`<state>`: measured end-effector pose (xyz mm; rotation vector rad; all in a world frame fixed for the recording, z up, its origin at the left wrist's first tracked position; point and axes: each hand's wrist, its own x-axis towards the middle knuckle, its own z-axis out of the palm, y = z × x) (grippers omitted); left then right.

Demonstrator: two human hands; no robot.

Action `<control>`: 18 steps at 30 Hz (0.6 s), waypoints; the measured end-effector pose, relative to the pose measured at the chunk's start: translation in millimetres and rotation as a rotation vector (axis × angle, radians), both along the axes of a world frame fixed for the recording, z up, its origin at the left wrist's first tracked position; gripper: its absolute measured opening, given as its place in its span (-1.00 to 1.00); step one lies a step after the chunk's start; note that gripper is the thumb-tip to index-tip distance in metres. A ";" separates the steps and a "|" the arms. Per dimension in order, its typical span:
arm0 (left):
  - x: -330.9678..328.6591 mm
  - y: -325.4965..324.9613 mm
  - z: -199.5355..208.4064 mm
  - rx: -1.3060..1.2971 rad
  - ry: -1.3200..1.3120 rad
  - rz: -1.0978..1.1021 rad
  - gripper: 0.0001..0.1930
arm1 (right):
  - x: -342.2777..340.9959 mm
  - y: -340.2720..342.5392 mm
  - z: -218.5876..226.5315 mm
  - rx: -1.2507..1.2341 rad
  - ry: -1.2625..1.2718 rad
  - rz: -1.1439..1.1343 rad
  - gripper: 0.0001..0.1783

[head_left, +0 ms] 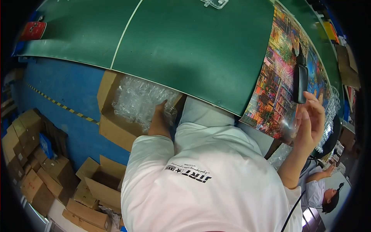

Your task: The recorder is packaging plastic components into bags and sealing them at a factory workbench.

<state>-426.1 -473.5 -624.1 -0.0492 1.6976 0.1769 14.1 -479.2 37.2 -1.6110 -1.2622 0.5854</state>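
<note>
My left hand [162, 107] reaches down into an open cardboard box, among clear plastic pieces [139, 98] heaped there. Its fingers are mostly hidden, so whether it grips a piece cannot be told. To the right, my right hand [312, 120] is raised over a colourful printed sheet [266, 89], thumb and fingers loosely curved and apart, with nothing seen in it. A black-handled tool with a two-pronged tip [301, 77] lies on that sheet. The fingertips are close to the handle's near end; contact is unclear.
The box [119, 125] stands against the near edge of a green tabletop [185, 46]. A clear plastic part [215, 3] lies at the far edge, a red item [34, 31] at far left. Cardboard boxes [102, 174] crowd the left floor. Another person [319, 191] sits at right.
</note>
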 end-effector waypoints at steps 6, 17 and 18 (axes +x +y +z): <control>28.4 46.2 132.2 0.191 -0.058 -0.554 -0.44 | -12.3 4.2 -10.8 0.007 -0.046 0.007 -0.74; -27.5 63.2 462.1 0.752 -0.299 -0.509 -0.40 | -59.5 28.5 14.0 -0.009 -0.030 0.531 -0.76; -20.4 65.7 484.3 0.978 -0.438 -0.486 -0.38 | -62.7 29.9 17.0 -0.024 -0.063 0.604 -0.76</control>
